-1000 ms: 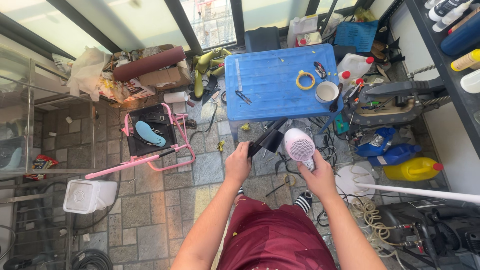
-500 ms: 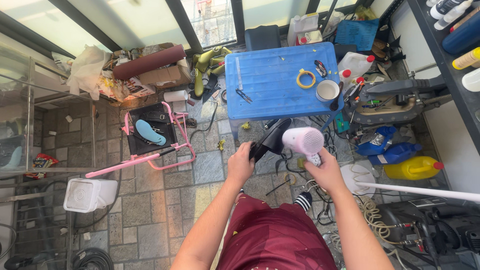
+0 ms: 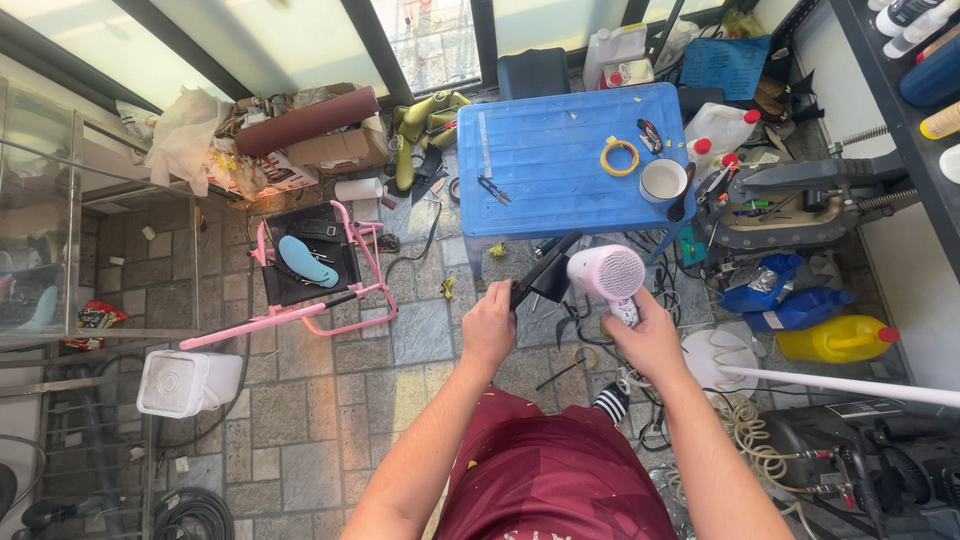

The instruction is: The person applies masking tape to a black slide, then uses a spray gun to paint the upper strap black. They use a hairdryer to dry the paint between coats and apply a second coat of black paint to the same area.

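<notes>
Left of centre in the frame, the left hand (image 3: 488,328) is closed in a fist around the lower end of a flat black piece (image 3: 545,278). The piece's long axis slants from the fist up and to the right, its upper end near the front edge of the blue plastic table (image 3: 560,160). Just right of it, the pink hair dryer (image 3: 606,274) sits at frame centre, its round rear grille facing the camera and its barrel running leftward toward the black piece. The dryer's handle drops down-right into the right hand (image 3: 652,338), whose fingers are wrapped shut around it; the dryer body stands just above that hand.
</notes>
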